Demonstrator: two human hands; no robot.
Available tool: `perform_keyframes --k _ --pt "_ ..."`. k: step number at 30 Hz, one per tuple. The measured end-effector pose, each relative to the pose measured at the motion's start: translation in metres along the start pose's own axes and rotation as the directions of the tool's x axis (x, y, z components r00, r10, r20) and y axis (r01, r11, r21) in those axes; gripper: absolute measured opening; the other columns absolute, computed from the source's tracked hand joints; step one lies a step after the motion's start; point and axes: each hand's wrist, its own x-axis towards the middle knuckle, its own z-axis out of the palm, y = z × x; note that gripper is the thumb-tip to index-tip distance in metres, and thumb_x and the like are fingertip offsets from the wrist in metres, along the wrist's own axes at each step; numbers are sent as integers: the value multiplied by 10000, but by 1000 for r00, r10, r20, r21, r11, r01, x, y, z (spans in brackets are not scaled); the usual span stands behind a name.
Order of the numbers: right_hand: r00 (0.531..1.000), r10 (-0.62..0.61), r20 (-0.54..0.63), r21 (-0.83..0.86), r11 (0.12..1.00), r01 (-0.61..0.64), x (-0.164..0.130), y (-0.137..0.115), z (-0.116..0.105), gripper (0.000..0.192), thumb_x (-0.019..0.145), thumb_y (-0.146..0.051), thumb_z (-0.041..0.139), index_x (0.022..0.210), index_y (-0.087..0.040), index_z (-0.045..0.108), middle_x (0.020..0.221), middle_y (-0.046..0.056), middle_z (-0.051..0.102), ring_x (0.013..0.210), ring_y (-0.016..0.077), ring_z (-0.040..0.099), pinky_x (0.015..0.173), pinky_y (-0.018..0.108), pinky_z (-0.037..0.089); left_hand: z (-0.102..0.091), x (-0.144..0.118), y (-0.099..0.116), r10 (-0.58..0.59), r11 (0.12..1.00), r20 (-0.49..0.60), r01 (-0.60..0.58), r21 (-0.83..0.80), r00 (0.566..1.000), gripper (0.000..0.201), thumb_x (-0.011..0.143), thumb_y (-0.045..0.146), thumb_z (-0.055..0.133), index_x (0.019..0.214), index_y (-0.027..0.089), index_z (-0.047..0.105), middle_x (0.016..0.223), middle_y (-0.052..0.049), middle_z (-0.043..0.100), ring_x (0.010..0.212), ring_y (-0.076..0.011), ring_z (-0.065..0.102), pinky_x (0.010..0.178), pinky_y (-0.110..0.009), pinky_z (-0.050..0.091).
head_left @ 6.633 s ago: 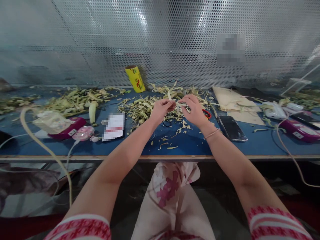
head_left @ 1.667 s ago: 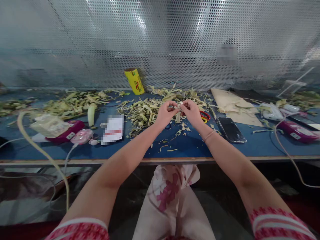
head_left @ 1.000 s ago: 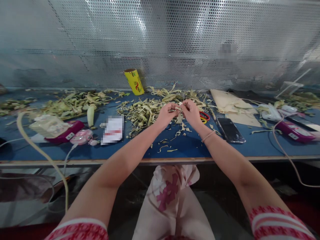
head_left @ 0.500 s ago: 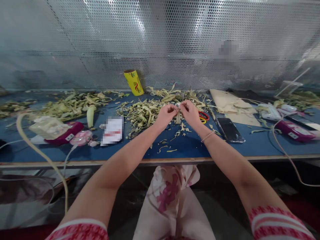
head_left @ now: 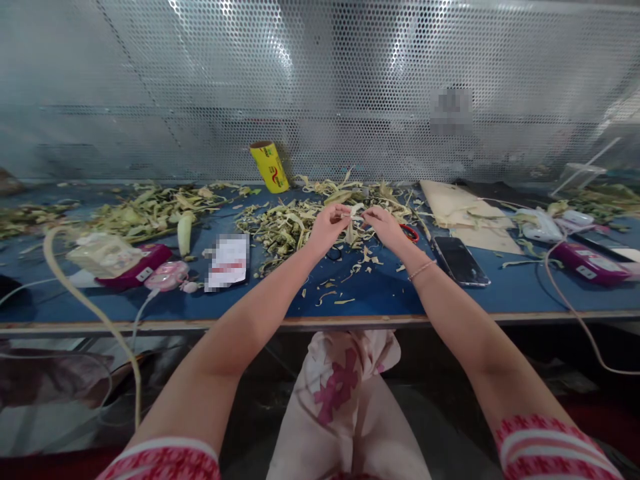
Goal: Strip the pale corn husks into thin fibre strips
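Hands drifted slightly apart; left hand (head_left: pixel 327 227) and right hand (head_left: pixel 384 225) both pinch pale leaf strip (head_left: pixel 354 220) over scrap pile (head_left: pixel 285 227).

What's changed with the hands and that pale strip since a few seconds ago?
Both hands kept pinching the pale strip. The left hand barely shifted; the right hand dropped slightly, its grip turned. The phone, yellow roll and leaf scraps stayed put.

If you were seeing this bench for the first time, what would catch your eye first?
Probably the two hands, left hand and right hand, pinching a pale leaf strip between them at the middle of the blue table. Behind them lies a heap of leaf scraps, and a yellow roll leans against the perforated metal wall.
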Motion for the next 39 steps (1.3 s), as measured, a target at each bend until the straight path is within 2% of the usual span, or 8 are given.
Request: perform_keyframes --k 4,8,14,18,25,31,35,39 --pt "1000 -1 -19 118 993 3 2 1 -2 61 726 -255 583 759 -205 570 624 -12 585 628 152 552 663 305 437 -3 1 1 27 996 21 -29 86 999 123 735 184 665 853 166 634 805 -46 648 690 -140 575 706 -284 450" --pt "996 -49 -75 209 976 63 1 -4 -5 131 693 -304 627 753 -205 566 623 -17 567 622 142 545 648 297 437 -2 2 -1 27 980 57 -37 193 998 120 739 206 658 854 171 665 636 -13 578 549 -128 485 600 -274 397" --pt "990 -127 57 354 930 99 -9 -18 -7 262 715 -412 656 839 -184 619 745 13 632 700 137 571 708 296 455 3 1 -3 68 979 111 -88 182 991 114 719 161 611 821 158 660 696 -10 615 583 -110 506 597 -250 414" --pt "974 -180 135 349 929 124 -12 -21 -6 306 711 -439 674 878 -182 660 811 30 665 786 164 589 761 317 465 5 1 -1 86 986 121 -102 132 989 48 686 172 635 728 159 616 635 12 585 584 -102 496 573 -228 415" --pt "976 -172 131 317 941 123 -11 -17 -4 261 734 -313 602 949 -186 680 809 24 633 722 144 557 694 301 462 7 -1 -3 9 1000 122 -9 -1 992 111 683 229 657 760 152 633 666 -1 612 634 -108 540 644 -238 453" --pt "970 -219 108 225 956 191 -12 -18 -4 312 742 -193 510 991 -220 696 877 40 617 767 152 546 692 301 460 10 -2 -7 -86 976 114 106 -189 990 299 742 436 657 822 149 653 766 -36 661 717 -135 598 671 -249 493" --pt "953 -273 132 183 952 247 -11 -16 -2 333 739 -184 521 1020 -223 694 900 46 589 832 171 547 729 317 456 11 0 -11 -141 968 37 145 -207 989 324 765 472 641 739 150 617 689 -27 632 646 -124 581 632 -250 496" --pt "954 -289 79 120 953 279 -10 -15 0 284 778 -211 523 1026 -215 662 801 23 515 737 153 498 690 303 435 9 2 -13 -83 985 24 86 -150 996 270 805 430 608 772 163 626 686 -23 624 620 -120 559 617 -251 485"
